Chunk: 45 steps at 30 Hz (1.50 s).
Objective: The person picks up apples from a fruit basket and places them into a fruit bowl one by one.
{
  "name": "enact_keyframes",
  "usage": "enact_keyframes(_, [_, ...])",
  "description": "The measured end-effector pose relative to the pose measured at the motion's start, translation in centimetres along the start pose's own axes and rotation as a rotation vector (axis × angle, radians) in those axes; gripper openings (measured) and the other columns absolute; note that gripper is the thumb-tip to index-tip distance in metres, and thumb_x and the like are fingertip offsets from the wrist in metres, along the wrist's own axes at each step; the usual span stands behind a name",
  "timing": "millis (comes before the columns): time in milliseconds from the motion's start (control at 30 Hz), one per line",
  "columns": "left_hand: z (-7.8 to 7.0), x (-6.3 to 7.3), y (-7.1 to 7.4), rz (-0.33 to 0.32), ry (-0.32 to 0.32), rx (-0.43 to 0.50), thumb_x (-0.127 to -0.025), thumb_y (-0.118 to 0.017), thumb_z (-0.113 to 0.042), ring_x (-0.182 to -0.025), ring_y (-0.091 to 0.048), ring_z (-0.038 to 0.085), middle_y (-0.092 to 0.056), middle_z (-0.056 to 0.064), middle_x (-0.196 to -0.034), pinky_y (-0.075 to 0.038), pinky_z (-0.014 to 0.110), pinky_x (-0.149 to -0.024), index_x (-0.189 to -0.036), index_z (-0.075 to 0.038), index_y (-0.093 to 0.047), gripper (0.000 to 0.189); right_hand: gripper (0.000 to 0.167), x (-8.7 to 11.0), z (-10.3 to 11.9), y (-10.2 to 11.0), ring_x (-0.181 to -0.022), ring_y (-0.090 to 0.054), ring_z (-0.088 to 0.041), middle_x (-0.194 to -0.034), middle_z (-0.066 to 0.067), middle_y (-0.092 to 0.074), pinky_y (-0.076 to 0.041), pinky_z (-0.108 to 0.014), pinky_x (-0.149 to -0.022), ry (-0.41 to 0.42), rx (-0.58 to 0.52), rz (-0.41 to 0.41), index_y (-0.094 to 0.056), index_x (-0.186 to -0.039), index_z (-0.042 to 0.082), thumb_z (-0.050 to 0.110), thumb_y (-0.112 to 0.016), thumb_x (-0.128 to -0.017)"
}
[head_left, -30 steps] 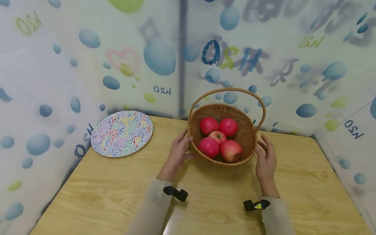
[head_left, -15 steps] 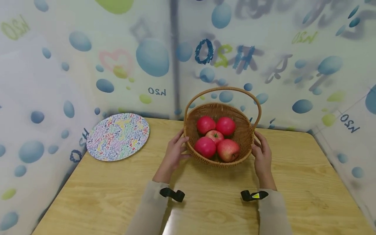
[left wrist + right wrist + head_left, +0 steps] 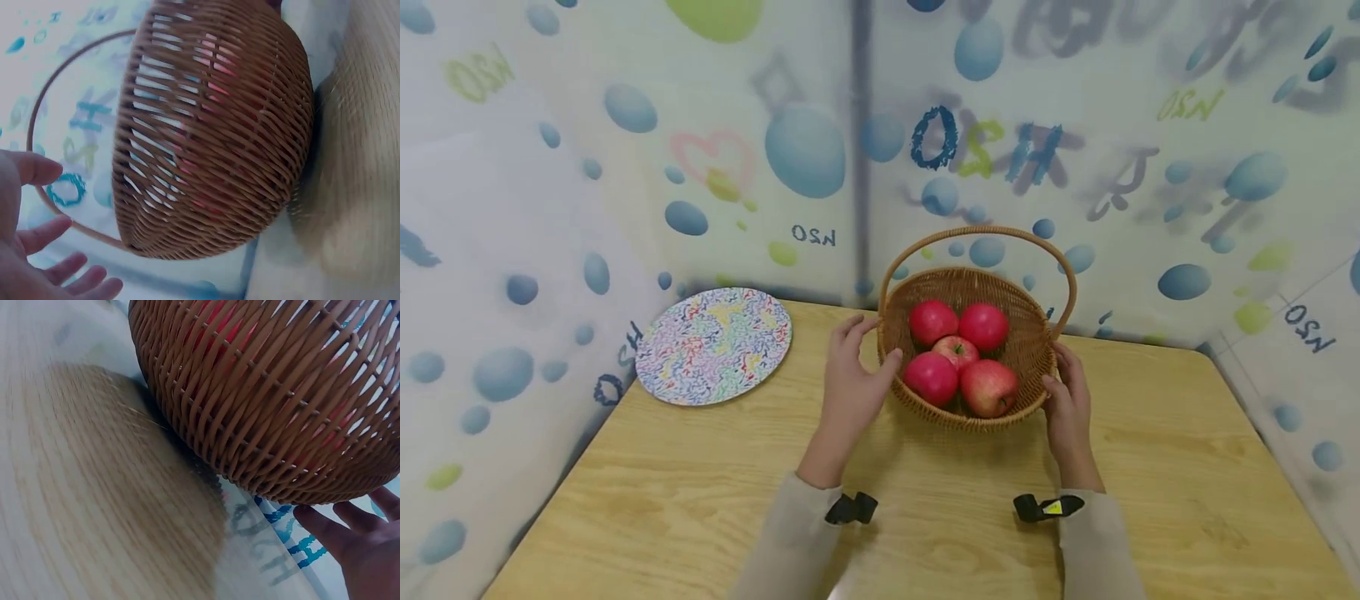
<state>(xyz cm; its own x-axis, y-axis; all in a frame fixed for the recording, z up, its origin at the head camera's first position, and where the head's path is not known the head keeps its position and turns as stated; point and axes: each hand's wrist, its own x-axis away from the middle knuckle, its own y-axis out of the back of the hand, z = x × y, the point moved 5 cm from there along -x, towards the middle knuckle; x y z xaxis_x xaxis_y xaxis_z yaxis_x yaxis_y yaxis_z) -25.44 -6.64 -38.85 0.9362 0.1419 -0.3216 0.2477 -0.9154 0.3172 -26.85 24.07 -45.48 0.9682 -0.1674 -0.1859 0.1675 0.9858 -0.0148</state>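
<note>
A brown wicker basket [image 3: 966,421] with a tall arched handle stands on the table, tilted towards me. Several red apples [image 3: 990,387] lie inside; through the weave they show only as red patches. At the basket's left side my left hand [image 3: 852,387] has its thumb and fingers spread. In the left wrist view that left hand [image 3: 28,250] appears apart from the basket's wall. My right hand [image 3: 1070,408] holds the right side, thumb at the rim and fingers on the outside. The right wrist view shows its fingers [image 3: 322,528] against the weave.
A round board or plate [image 3: 715,346] with a multicoloured squiggle pattern lies at the table's left back. Behind the wooden table [image 3: 700,500] rise pale walls [image 3: 805,67] printed with blue drops and letters, close behind the basket.
My left hand has loosened from the basket's side and spread its fingers, moving slightly up along the rim. The right hand has come in from beside the basket to its right rim.
</note>
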Motion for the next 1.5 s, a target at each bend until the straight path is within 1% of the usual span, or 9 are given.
enact_keyframes(100, [-1.7,-0.1,-0.5,0.054,-0.073,-0.085,-0.089,-0.075,-0.019,-0.137,-0.048,0.033,-0.048,0.015,-0.147,-0.045,0.052,-0.112,-0.135,-0.01,-0.061,0.05,0.053,0.2,0.1,0.0,-0.145,-0.038,-0.029,-0.159,-0.011,-0.035,-0.053,-0.012,-0.089,-0.006,-0.026,-0.003,-0.035,-0.155,0.013,0.004,-0.038,-0.103])
enact_keyframes(233, [-3.1,-1.0,-1.5,0.216,-0.098,-0.106,-0.089,-0.075,-0.021,-0.136,-0.049,0.03,-0.048,0.013,-0.149,-0.045,0.05,-0.113,-0.147,-0.012,-0.05,0.063,0.053,0.5,-0.1,0.0,-0.142,-0.039,-0.025,-0.156,-0.009,-0.037,-0.053,-0.014,-0.091,-0.032,-0.084,-0.004,-0.033,-0.155,0.013,0.004,-0.039,-0.103])
enact_keyframes(367, [-3.4,-2.5,-2.4,0.353,-0.093,-0.182,-0.091,-0.074,-0.025,-0.136,-0.05,0.031,-0.045,0.014,-0.151,-0.047,0.049,-0.111,-0.153,-0.015,-0.042,0.07,0.052,0.5,-0.3,-0.3,-0.143,-0.037,-0.027,-0.156,-0.007,-0.035,-0.052,-0.014,-0.093,-0.048,-0.133,-0.004,-0.033,-0.155,0.016,0.006,-0.039,-0.104])
enact_keyframes(567, [-3.2,-4.8,-4.1,0.47,-0.109,-0.363,-0.093,-0.072,-0.03,-0.133,-0.054,0.032,-0.042,0.017,-0.152,-0.05,0.048,-0.108,-0.154,-0.022,-0.044,0.067,0.053,0.6,-0.2,-0.4,-0.146,-0.034,-0.031,-0.161,-0.01,-0.03,-0.051,-0.014,-0.095,-0.056,-0.154,-0.009,-0.033,-0.156,0.018,0.007,-0.039,-0.105])
enact_keyframes(733, [-3.0,-5.9,-6.8,0.571,-0.129,-0.508,-0.094,-0.072,-0.037,-0.136,-0.053,0.033,-0.038,0.018,-0.156,-0.05,0.046,-0.109,-0.157,-0.024,-0.038,0.073,0.054,0.8,-0.1,-0.1,-0.151,-0.028,-0.035,-0.165,-0.01,-0.025,-0.043,-0.035,-0.113,-0.063,-0.136,-0.016,-0.03,-0.157,0.02,0.009,-0.041,-0.105])
enact_keyframes(1000, [-2.6,-7.8,-9.3,0.622,-0.121,-0.753,-0.095,-0.07,-0.035,-0.143,-0.044,0.042,-0.036,0.015,-0.158,-0.058,0.04,-0.094,-0.158,-0.028,-0.037,0.071,0.054,0.4,-0.5,-0.7,-0.152,-0.026,-0.036,-0.167,-0.009,-0.023,-0.033,-0.051,-0.117,-0.044,-0.157,-0.002,-0.03,-0.157,0.019,0.007,-0.039,-0.105])
enact_keyframes(1167, [-2.5,-8.5,-10.0,0.638,-0.107,-0.779,-0.094,-0.072,-0.034,-0.135,-0.051,0.039,-0.041,0.014,-0.153,-0.059,0.036,-0.083,-0.158,-0.028,-0.037,0.073,0.055,0.2,-0.7,-1.0,-0.153,-0.024,-0.037,-0.169,-0.01,-0.02,-0.026,-0.062,-0.118,-0.024,-0.145,0.008,-0.029,-0.158,0.019,0.007,-0.038,-0.104])
enact_keyframes(1367, [-2.2,-8.9,-10.8,0.674,-0.097,-0.761,-0.097,-0.069,-0.032,-0.14,-0.048,0.029,-0.047,0.008,-0.154,-0.051,0.039,-0.106,-0.155,-0.024,-0.043,0.064,0.055,0.2,-0.7,-0.8,-0.152,-0.026,-0.038,-0.167,-0.012,-0.023,-0.026,-0.064,-0.118,-0.007,-0.139,-0.007,-0.03,-0.157,0.017,0.008,-0.04,-0.104])
enact_keyframes(1500, [-1.6,-9.0,-11.4,0.708,-0.095,-0.765,-0.098,-0.068,-0.029,-0.138,-0.047,0.023,-0.053,0.005,-0.149,-0.048,0.036,-0.109,-0.153,-0.021,-0.047,0.059,0.055,0.3,-0.8,-0.8,-0.152,-0.027,-0.038,-0.167,-0.013,-0.023,-0.026,-0.064,-0.117,-0.011,-0.138,-0.01,-0.03,-0.157,0.016,0.008,-0.041,-0.104])
